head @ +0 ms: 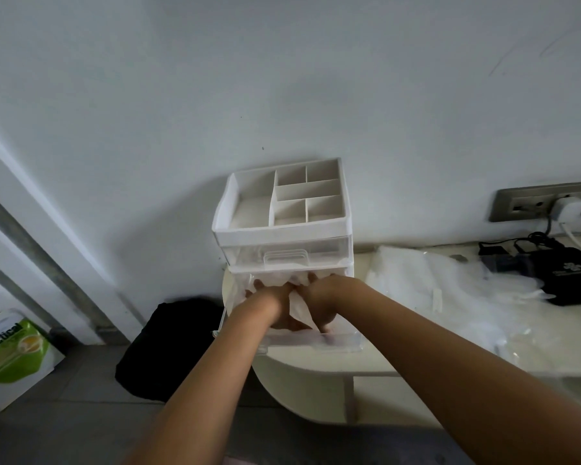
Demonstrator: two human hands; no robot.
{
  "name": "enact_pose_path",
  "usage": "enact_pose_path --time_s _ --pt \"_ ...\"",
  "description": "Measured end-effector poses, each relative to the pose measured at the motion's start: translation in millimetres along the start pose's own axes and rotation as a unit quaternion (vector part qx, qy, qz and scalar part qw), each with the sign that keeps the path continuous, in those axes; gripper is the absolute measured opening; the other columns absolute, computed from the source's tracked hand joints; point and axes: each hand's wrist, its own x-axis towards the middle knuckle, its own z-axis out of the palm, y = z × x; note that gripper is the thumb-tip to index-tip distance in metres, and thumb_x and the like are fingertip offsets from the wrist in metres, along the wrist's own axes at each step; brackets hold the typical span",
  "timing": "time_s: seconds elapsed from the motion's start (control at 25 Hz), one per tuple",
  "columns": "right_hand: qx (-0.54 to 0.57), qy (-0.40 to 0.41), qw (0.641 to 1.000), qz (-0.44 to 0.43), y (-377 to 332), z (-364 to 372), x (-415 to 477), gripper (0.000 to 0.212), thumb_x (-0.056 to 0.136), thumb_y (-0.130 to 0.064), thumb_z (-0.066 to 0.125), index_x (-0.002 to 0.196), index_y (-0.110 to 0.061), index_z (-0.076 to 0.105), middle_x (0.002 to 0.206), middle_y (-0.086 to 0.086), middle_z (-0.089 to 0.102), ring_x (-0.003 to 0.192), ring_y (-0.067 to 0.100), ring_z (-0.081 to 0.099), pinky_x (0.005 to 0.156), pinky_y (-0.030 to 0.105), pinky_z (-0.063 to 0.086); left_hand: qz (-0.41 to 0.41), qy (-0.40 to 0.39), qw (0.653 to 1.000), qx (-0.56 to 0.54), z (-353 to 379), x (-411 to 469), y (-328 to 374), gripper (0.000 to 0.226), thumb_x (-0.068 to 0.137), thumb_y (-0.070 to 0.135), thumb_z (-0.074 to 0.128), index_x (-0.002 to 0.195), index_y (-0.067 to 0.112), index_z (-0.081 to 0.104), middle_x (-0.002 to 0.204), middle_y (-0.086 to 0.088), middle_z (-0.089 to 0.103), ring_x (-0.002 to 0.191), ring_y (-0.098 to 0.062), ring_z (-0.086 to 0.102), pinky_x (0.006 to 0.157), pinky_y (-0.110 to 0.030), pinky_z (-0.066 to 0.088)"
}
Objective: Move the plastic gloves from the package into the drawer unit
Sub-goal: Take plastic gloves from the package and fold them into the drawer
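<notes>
Head view, looking down along two bare forearms to a white drawer unit (282, 213) that stands on the rounded end of a pale table (316, 370), its back against the wall (282, 78). The unit's top is an open tray of small compartments. Its upper clear drawer is closed; the lower drawer (342, 342) is pulled out toward the person.

The gloves (299, 305), a crumpled heap of thin whitish film, lie in that open drawer. Both hands are in there with them. The right hand (321, 302) has fingers and thumb curled round a fold of gloves. The left hand (275, 307) is sunk into the heap, touching the right; whether it grips or only presses cannot be told.

The gloves look very light, limp and slippery, likely to spring back up when released. They seem best taken as a bunch from above and pushed flat.

The package (450, 290), clear wrinkled plastic, lies on the table just right of the unit, with more film spilling from it. Past it are a black pouch (571, 276) and a wall socket (544, 199) with plugs.

The drawer's front overhangs the table edge, and the closed drawer sits close above the hands, so room is tight there. Space is open toward the person. On the floor to the left are a black bag (171, 344) and a green-and-white box (10, 354).
</notes>
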Motion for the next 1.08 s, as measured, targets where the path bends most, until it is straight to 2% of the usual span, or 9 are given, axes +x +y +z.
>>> enact_pose_path --time_s 0.12,0.2,0.28,0.4,0.48,0.52,0.64,0.84,1.08 --pt "0.062 0.071 0.996 -0.009 5.5 -3.6 -26.4 0.068 0.08 -0.014 0.073 0.139 -0.009 0.04 0.123 0.01 0.053 0.123 0.029 0.047 0.103 0.036 0.04 0.038 -0.023 0.999 -0.008 6.9 15.6 -3.8 0.115 0.052 0.08 0.053 0.149 0.04 0.008 0.158 -0.014 0.014 0.142 -0.045 0.012 0.112 -0.064 0.012" --pt "0.126 0.151 0.979 -0.042 15.6 -5.9 -58.9 0.058 0.083 -0.016 0.07 0.135 -0.009 0.047 0.128 0.007 0.055 0.12 0.022 0.051 0.099 0.029 0.041 0.046 -0.02 0.998 -0.022 11.1 21.1 -5.9 0.124 0.042 0.08 0.048 0.151 0.035 0.008 0.158 -0.014 0.015 0.143 -0.043 0.011 0.113 -0.061 0.01" --pt "0.22 0.221 0.948 -0.065 30.3 -4.4 -89.0 0.048 0.087 -0.022 0.066 0.132 -0.016 0.052 0.128 0.002 0.057 0.114 0.015 0.054 0.097 0.026 0.043 0.062 0.018 0.996 -0.056 0.1 -10.7 -4.8 0.106 0.063 0.066 0.064 0.149 0.023 0.021 0.154 -0.012 0.028 0.14 -0.034 0.026 0.114 -0.046 0.023" --pt "0.229 0.283 0.931 -0.026 66.3 7.7 -124.6 0.02 0.088 -0.032 0.061 0.102 -0.018 0.065 0.099 -0.002 0.067 0.09 0.014 0.062 0.078 0.026 0.049 0.079 0.091 0.981 -0.153 -8.2 -28.9 -14.4 0.07 0.081 0.035 0.073 0.14 0.013 0.042 0.141 -0.006 0.046 0.126 -0.023 0.046 0.097 -0.027 0.038" --pt "0.181 0.285 0.94 0.041 96.5 22.5 -144.0 0.026 0.087 -0.039 0.059 0.077 -0.016 0.06 0.078 -0.001 0.062 0.074 0.015 0.059 0.064 0.027 0.044 0.079 0.18 0.967 -0.163 -12.8 -42.2 -14.0 0.033 0.085 0.035 0.069 0.107 0.011 0.064 0.11 -0.01 0.063 0.099 -0.022 0.06 0.082 -0.03 0.045" --pt "0.168 0.274 0.944 0.072 111.0 31.7 -151.0 0.033 0.087 -0.043 0.059 0.068 -0.016 0.056 0.07 -0.002 0.058 0.066 0.014 0.055 0.059 0.027 0.041 0.082 0.233 0.954 -0.168 -16.1 -49.2 -8.7 0.025 0.087 0.035 0.066 0.083 0.01 0.063 0.087 -0.01 0.063 0.08 -0.023 0.061 0.07 -0.031 0.046" --pt "0.181 0.218 0.946 0.157 155.1 65.1 -158.9 0.038 0.088 -0.045 0.058 0.06 -0.018 0.053 0.059 -0.005 0.053 0.052 0.007 0.047 0.055 0.023 0.039 0.146 0.351 0.905 -0.191 -18.2 -67.6 23.2 0.044 0.089 0.038 0.061 0.057 0.012 0.046 0.056 -0.001 0.051 0.054 -0.017 0.05 0.052 -0.026 0.035" --pt "0.29 0.15 0.905 0.272 229.6 129.8 -153.7 0.029 0.089 -0.036 0.061 0.083 -0.008 0.065 0.071 0.003 0.066 0.055 0.01 0.056 0.055 0.018 0.042 0.325 0.293 0.864 -0.249 -2.7 -76.7 100.0 0.028 0.086 0.042 0.065 0.073 0.017 0.062 0.085 0.005 0.068 0.081 -0.006 0.061 0.074 -0.023 0.045" --pt "0.45 0.146 0.83 0.295 266.6 175.0 -166.8 0.036 0.08 -0.01 0.073 0.112 -0.008 0.057 0.086 0.011 0.061 0.067 0.015 0.054 0.054 0.02 0.043 0.377 0.212 0.867 -0.246 30.1 -48.2 182.3 0.02 0.09 0.033 0.061 0.103 0.019 0.062 0.116 0.003 0.06 0.108 -0.01 0.055 0.091 -0.019 0.04"
